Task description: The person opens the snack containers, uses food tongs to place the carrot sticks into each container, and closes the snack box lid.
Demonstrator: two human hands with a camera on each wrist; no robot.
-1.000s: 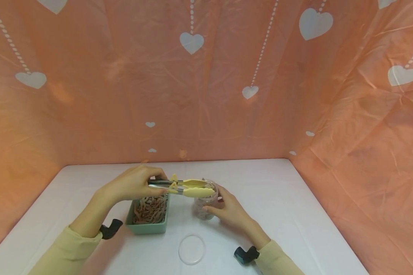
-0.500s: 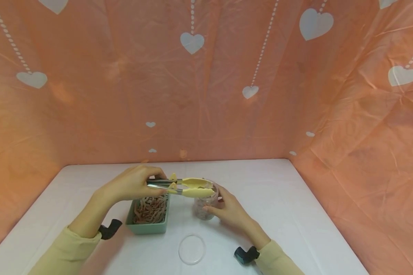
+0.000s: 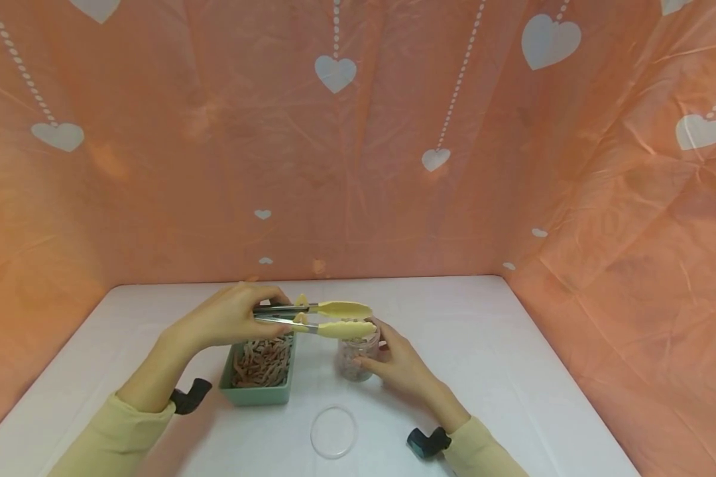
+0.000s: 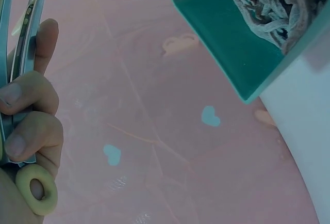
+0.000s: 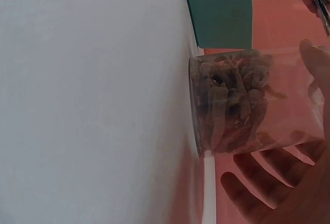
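My left hand point(image 3: 233, 318) grips metal tongs point(image 3: 347, 329) with yellow tips, fingers curled round the handles in the left wrist view. The tips stand apart over the mouth of a clear jar point(image 3: 351, 366), and no strip shows between them. My right hand point(image 3: 402, 364) holds the upright jar from its right side, thumb in front. Brownish dried strips fill the jar's lower part point(image 5: 232, 105) in the right wrist view. Left of the jar, below my left hand, stands a green rectangular container point(image 3: 255, 396) heaped with similar strips point(image 3: 262, 366).
A clear round lid point(image 3: 333, 432) lies on the white table point(image 3: 513, 397) in front of the jar and container. Orange sheeting point(image 3: 215, 165) with pale hearts hangs behind the table and along both sides. Each wrist carries a black camera mount point(image 3: 191, 397).
The tongs' yellow tips have spread apart and risen slightly above the jar mouth. My right hand and the jar have stayed in place.
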